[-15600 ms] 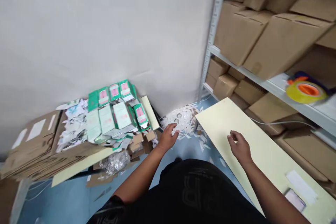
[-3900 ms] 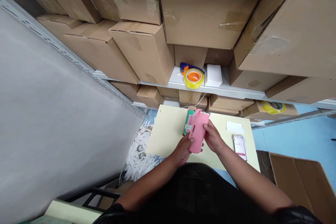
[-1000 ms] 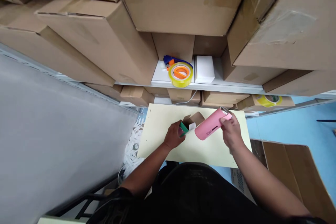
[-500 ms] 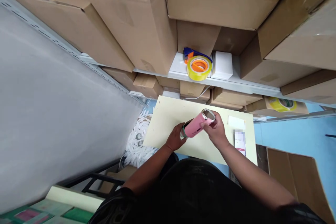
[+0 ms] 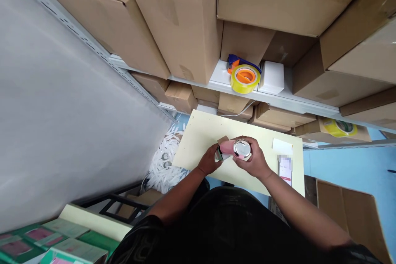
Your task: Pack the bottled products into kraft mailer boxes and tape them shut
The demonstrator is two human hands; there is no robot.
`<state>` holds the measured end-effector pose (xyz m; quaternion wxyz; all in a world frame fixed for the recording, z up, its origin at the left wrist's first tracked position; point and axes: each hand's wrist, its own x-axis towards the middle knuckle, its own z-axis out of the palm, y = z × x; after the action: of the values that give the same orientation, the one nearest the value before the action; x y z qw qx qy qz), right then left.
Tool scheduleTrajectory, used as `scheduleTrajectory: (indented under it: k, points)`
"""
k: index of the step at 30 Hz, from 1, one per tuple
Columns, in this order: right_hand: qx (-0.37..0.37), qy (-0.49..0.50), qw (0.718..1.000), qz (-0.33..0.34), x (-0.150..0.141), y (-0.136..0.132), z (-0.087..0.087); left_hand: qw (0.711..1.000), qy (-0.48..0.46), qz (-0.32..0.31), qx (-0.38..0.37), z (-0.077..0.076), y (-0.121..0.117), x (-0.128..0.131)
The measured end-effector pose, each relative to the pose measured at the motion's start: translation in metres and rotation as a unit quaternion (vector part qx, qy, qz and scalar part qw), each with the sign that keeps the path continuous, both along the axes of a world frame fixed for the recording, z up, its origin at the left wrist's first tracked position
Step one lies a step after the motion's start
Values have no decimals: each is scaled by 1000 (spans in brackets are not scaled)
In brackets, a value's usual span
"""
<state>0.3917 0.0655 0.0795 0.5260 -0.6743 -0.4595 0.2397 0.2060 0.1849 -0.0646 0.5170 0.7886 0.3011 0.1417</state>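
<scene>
Over the cream tabletop (image 5: 198,132), my two hands are closed around one pink cylinder (image 5: 227,147) with a shiny, mirror-like silver end. My right hand (image 5: 256,164) grips it near that silver end, which is tipped up toward me. At the other end, my left hand (image 5: 209,161) is wrapped around a small box (image 5: 218,154) with a green edge, and the cylinder's far part is inside or against it; the fingers hide which. A brown cardboard flap (image 5: 223,139) sticks up just behind the cylinder.
A phone (image 5: 285,173) and a white card (image 5: 282,146) lie at the table's right. On the shelf above are a tape dispenser (image 5: 244,79), a white box (image 5: 272,77) and several cartons (image 5: 173,29). Shredded paper (image 5: 163,169) lies left; green boxes (image 5: 40,237) stand lower left.
The cylinder has swung from slanting up and away to nearly level, its silver end now facing me. My right hand has turned with it. The view has shifted slightly left.
</scene>
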Motion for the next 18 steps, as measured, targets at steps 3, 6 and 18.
scheduleTrajectory:
  k: [3,6,18]
  points:
    - [-29,-15,999,-1,1,0,-3,999,-36,-14,-3,-1,0,-2]
    - [-78,-15,997,-27,2,4,-10,998,-60,-26,1,-3,0,-4]
    - [-52,-261,964,14,-18,15,-67,994,-73,-38,71,-13,1,0]
